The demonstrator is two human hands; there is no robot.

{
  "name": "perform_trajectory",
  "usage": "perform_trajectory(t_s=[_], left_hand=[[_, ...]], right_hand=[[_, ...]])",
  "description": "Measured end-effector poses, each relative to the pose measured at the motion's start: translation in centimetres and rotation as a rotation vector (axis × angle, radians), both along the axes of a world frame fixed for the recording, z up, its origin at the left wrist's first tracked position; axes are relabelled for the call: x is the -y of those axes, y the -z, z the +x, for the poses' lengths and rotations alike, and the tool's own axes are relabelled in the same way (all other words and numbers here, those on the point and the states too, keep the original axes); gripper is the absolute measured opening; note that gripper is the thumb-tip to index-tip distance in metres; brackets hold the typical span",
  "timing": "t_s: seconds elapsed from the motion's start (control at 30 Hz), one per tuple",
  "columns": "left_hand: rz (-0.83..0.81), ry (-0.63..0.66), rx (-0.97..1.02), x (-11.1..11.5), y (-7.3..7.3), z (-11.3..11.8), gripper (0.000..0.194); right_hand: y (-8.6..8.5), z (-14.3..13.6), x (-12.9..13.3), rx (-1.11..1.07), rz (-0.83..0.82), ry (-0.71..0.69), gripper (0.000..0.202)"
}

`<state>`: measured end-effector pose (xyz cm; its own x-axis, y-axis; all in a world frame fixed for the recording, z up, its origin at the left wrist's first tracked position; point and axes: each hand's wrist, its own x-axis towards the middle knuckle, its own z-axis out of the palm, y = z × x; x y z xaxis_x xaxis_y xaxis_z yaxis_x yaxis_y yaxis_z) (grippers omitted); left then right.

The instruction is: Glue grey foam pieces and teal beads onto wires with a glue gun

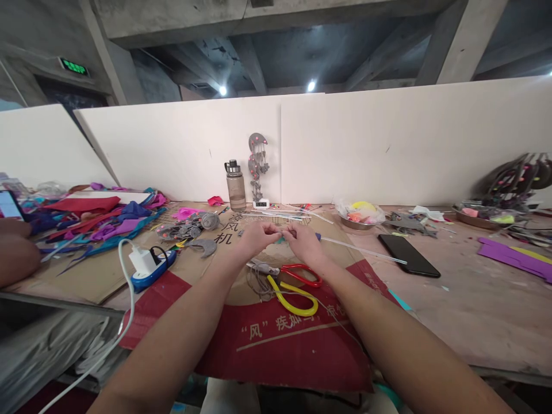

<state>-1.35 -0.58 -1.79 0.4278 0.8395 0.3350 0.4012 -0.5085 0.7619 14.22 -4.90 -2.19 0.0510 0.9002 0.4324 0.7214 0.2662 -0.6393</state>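
My left hand and my right hand meet fingertip to fingertip over the cardboard, both closed in a pinch. A tiny teal bit shows between the fingertips, too small to name. Just beyond my right hand, a blue tool end peeks out, mostly hidden, with a long clear glue stick running right from it. Below my hands lie scissors with red handles and scissors with yellow handles, their blades overlapping grey yarn. Left of them rests a grey felt crescent.
A blue power strip with a white charger and cable sits left. A water bottle and hanging felt decoration stand at the back. A black phone, a bowl and felt scraps lie right. Another person's arm is far left.
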Motion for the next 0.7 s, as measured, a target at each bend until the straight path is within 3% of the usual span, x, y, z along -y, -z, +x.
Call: perform_trajectory(t_s=[0.33, 0.53, 0.7], left_hand=[[-0.022, -0.032, 0.105, -0.22, 0.08, 0.25, 0.022], [0.004, -0.006, 0.087, 0.13, -0.28, 0.17, 0.02], [0.026, 0.054, 0.109, 0.18, -0.6, -0.03, 0.025]], right_hand=[[0.29, 0.58, -0.28, -0.178, 0.053, -0.077, 0.014], [0.47, 0.67, -0.43, -0.15, 0.058, -0.11, 0.016], [0.1, 0.6, -0.32, -0.064, 0.069, -0.028, 0.015]])
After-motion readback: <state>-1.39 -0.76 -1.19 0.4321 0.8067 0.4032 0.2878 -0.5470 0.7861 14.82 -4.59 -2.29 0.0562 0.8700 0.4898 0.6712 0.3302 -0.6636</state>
